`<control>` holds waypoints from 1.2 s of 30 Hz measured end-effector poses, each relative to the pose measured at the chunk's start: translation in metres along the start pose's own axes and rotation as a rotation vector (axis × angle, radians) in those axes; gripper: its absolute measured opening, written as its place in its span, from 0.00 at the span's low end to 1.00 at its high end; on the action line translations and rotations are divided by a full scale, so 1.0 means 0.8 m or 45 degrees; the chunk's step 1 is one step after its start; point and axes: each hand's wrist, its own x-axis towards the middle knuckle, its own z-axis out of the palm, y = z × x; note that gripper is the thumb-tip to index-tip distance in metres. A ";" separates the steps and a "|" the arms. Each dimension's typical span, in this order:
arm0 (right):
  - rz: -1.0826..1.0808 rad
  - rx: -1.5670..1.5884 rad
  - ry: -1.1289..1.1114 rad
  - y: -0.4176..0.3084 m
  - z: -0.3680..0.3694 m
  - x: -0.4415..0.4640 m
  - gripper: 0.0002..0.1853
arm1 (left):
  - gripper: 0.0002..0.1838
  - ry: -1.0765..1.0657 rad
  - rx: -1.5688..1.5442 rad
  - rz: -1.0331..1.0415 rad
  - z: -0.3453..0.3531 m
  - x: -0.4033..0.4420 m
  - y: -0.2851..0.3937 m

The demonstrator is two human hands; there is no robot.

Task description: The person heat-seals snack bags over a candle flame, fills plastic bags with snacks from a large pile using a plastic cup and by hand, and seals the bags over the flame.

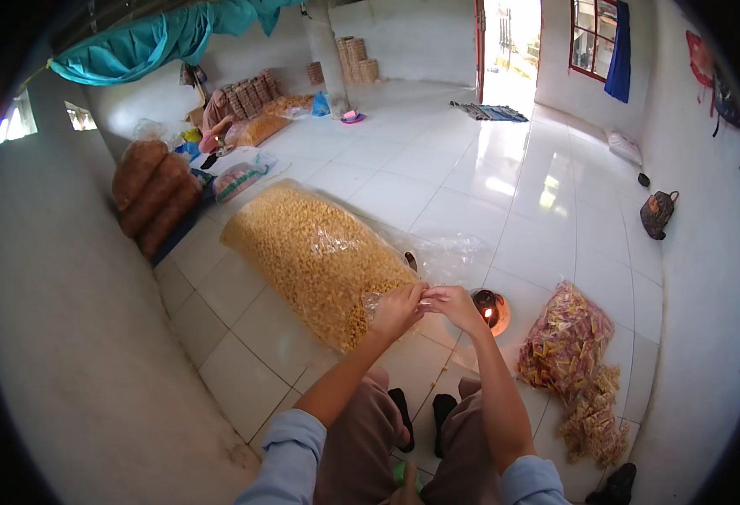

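A large clear bag of small yellow snack pieces lies on the tiled floor in front of me. Near its lower right end, my left hand and my right hand meet with fingers pinched together. Between them is a bit of clear and pinkish plastic, too small to make out fully. Just right of my right hand, a small flame burns in a dark holder on a round plate.
At the right lie a clear bag of small wrapped packets and a pile of strung packets. Large brown sacks lean by the left wall. Another person sits at the back left, near a pillar.
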 end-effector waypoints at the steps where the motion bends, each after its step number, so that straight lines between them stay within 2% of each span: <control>1: 0.007 0.003 -0.006 -0.004 0.002 0.000 0.12 | 0.26 0.053 -0.019 0.000 -0.002 0.000 -0.001; 3: -0.140 -0.122 0.136 -0.015 0.004 -0.001 0.10 | 0.24 0.106 -0.043 -0.017 -0.001 -0.003 -0.008; 5: -0.117 -0.154 0.175 -0.021 0.000 0.005 0.10 | 0.23 0.121 -0.247 -0.197 0.002 -0.005 -0.019; 7: -0.090 -0.186 0.223 -0.038 0.003 0.006 0.11 | 0.22 0.128 -0.303 -0.257 0.001 -0.007 -0.024; 9: -0.169 -0.640 0.238 -0.056 0.014 0.001 0.08 | 0.22 0.127 -0.362 -0.320 0.002 -0.012 -0.025; 10: -0.157 -0.640 0.231 -0.044 0.015 0.005 0.08 | 0.21 0.124 -0.409 -0.337 0.001 -0.014 -0.025; 12: -0.469 -0.957 0.097 -0.025 0.018 0.013 0.06 | 0.21 0.121 -0.465 -0.363 0.006 -0.017 -0.027; 15: -0.321 -0.873 0.162 -0.025 0.018 0.023 0.04 | 0.20 0.193 -0.393 -0.391 0.019 -0.024 -0.032; 16: -0.301 -0.869 0.145 -0.022 0.015 0.030 0.04 | 0.20 0.137 -0.436 -0.487 0.020 -0.028 -0.036; 18: -0.349 -0.752 0.334 -0.010 0.005 0.044 0.05 | 0.20 0.068 -0.490 -0.612 0.028 -0.047 -0.044; 19: -0.327 -0.752 0.317 -0.003 0.000 0.051 0.05 | 0.20 0.150 -0.607 -0.756 0.035 -0.058 -0.052; 20: -0.159 -0.693 0.327 0.004 -0.005 0.060 0.06 | 0.21 0.236 -0.721 -0.895 0.041 -0.068 -0.062; 21: 0.006 -0.634 0.335 0.014 -0.010 0.069 0.07 | 0.21 0.233 -0.726 -0.915 0.052 -0.083 -0.074; 23: 0.036 -0.652 0.304 0.098 -0.012 0.096 0.08 | 0.21 0.206 -0.609 -1.123 0.078 -0.126 -0.101; 25: 0.051 -0.755 0.031 0.208 -0.015 0.108 0.14 | 0.22 0.162 -0.621 -1.227 0.100 -0.156 -0.116; 26: 0.079 -0.755 0.019 0.239 -0.014 0.108 0.14 | 0.22 0.131 -0.616 -1.315 0.116 -0.166 -0.122; 28: 0.113 -1.127 -0.138 0.289 0.014 0.118 0.28 | 0.22 0.107 -0.624 -1.373 0.139 -0.179 -0.131; 29: 0.127 -1.107 -0.164 0.313 0.028 0.125 0.28 | 0.23 0.094 -0.630 -1.400 0.150 -0.185 -0.139; 32: -0.024 -1.283 0.235 0.349 0.061 0.140 0.39 | 0.22 0.118 -0.617 -1.443 0.181 -0.197 -0.157; 35: 0.073 -1.133 0.168 0.380 0.059 0.157 0.40 | 0.22 0.116 -0.569 -1.486 0.210 -0.210 -0.170; 36: 0.114 -1.041 0.129 0.365 0.056 0.161 0.38 | 0.22 0.093 -0.564 -1.516 0.213 -0.211 -0.172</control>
